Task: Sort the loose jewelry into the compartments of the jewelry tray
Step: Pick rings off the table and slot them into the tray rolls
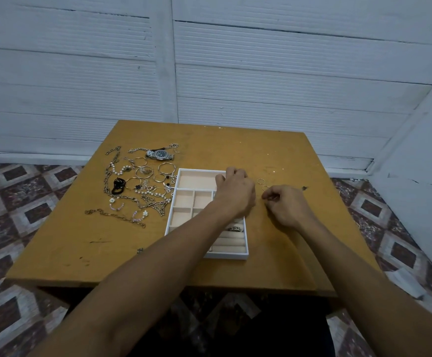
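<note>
Right hand [288, 206] curled at centre right of the frame, thumb and forefinger pinched together on something small and thin — too small to tell what. Just above its fingertips, two thin silver rings [260, 181] lying flat on the bare ochre wooden table [235, 145], one above the other, apart from each other.

Left hand [235, 190] knuckles-up over the upper right part of the white rectangular jewelry tray with pale peach lining [199, 177], fingers bent down at the far right corner; cannot tell whether anything is gripped. Forearm crossing the tray diagonally from lower left.

Tray's long axis running from near edge to far edge of the table, slightly tilted: one wide compartment at the top, small square compartments below it, padded ring rolls at the bottom right, a dark-patterned ring [236, 228] seated in the rolls.

Left of the tray — a loose heap of chains, pearl bracelets and bangles [137, 186], with a silver wristwatch with dark dial [160, 154] at its upper edge.
</note>
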Demonstrator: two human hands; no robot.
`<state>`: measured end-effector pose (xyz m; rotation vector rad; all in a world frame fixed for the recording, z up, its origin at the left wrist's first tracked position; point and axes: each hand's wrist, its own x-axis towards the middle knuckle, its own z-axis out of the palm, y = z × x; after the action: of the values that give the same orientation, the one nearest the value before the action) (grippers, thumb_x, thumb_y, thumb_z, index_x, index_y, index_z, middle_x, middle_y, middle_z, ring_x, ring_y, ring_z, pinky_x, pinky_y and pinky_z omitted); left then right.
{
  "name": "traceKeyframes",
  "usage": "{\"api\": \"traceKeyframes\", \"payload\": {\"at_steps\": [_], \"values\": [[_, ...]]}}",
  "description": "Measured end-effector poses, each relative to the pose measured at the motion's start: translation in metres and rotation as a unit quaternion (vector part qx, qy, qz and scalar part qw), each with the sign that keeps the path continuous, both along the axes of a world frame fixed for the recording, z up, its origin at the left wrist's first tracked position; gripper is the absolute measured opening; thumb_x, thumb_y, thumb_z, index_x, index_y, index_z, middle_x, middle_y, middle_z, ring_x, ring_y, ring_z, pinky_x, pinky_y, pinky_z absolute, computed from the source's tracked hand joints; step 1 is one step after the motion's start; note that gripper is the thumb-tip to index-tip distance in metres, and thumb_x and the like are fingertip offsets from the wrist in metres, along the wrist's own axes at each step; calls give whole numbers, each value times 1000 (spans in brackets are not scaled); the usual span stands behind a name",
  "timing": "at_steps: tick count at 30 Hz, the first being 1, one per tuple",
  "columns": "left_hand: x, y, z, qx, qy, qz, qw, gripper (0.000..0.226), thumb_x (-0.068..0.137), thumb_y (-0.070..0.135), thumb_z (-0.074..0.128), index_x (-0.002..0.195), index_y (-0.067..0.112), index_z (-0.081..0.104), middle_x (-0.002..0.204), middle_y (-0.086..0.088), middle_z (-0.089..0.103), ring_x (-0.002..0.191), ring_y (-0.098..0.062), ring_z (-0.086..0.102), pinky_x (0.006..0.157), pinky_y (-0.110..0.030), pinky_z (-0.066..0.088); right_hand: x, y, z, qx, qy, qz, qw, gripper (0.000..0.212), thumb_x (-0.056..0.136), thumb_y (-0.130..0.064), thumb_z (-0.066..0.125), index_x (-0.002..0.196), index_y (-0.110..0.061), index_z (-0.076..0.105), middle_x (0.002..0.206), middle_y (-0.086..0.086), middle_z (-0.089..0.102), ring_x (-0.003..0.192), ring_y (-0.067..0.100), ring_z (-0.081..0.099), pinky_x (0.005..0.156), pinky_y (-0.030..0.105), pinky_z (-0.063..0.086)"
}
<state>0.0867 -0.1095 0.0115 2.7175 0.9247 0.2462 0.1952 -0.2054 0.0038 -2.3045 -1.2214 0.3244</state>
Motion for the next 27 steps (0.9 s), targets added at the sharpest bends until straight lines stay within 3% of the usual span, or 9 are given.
{"api": "traceKeyframes", "payload": {"at_steps": [3,6,9,11,14,17,21,27], "values": [[-4,1,4,-48,-49,-1,998,5,84,30,67,85,26,69,114,4,55,123,-19,31,86,-36,24,-2,0,0,1,-2,-3,1000,21,90,-7,57,103,-13,72,103,4,68,88,11,55,75,21,41],[-14,6,12,-113,-152,26,982,6,86,31,67,82,27,66,88,12,62,109,-13,45,81,-33,24,-4,0,1,1,4,4,1000,19,91,-14,59,104,-15,73,103,3,70,87,11,56,75,21,40],[-32,17,20,-158,-216,32,963,10,82,31,72,77,29,64,74,11,64,89,-14,60,87,-38,40,-10,2,2,-10,-3,38,999,21,89,-25,64,107,-18,72,105,0,70,90,10,57,77,21,40],[-48,22,25,-181,-237,30,954,6,80,27,75,80,26,69,73,10,65,80,-12,62,80,-31,48,-15,4,3,-15,1,58,998,23,88,-27,66,109,-19,72,105,-1,69,93,11,56,79,22,39],[-71,24,28,-176,-221,34,959,7,80,22,76,86,19,74,79,5,69,74,-6,62,67,-15,45,-20,7,3,-21,-7,68,997,19,87,-24,68,105,-19,72,100,1,67,95,16,57,78,25,40],[-92,24,26,-156,-194,45,967,8,82,22,74,89,19,76,82,6,70,78,-5,61,69,-18,43,-22,8,4,-29,1,52,998,8,84,-16,70,93,-15,71,92,3,65,90,18,57,75,24,40],[-117,20,21,-139,-179,41,973,10,84,22,72,93,20,76,85,6,72,77,-2,60,65,-8,40,-25,11,6,-42,22,35,998,5,84,-11,69,87,-14,65,87,0,61,85,17,55,72,24,40],[-129,1,17,-118,-169,16,978,6,83,27,71,87,25,75,82,10,70,77,-5,59,72,-24,47,-29,8,5,-24,17,31,999,6,85,-7,63,85,-12,61,86,0,62,82,16,53,60,20,37]]}}
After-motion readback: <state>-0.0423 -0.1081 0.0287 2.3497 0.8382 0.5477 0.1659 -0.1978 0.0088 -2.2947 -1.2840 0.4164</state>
